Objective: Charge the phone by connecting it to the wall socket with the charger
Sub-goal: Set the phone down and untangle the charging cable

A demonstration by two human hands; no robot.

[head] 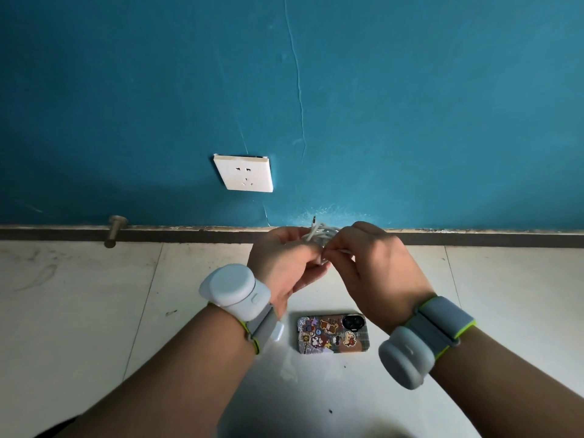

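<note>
Above the phone point(333, 334) lying on the floor point(94, 295), both hands, left hand point(286, 263) and right hand point(376, 273), pinch a coiled white cable point(320, 233), likely light and floppy, best held near its plug, socket point(244, 173) empty.

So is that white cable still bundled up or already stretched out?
Bundled. The white cable sits as a bunch of loops held between the left hand and right hand, one connector end poking up.

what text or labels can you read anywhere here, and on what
Nothing can be read for certain.
Phone case: cartoon stickers and newsprint-style print, too small and blurred to read.
Wall socket: no marking visible.
Wrist devices: only small raised marks, no legible text.
</note>
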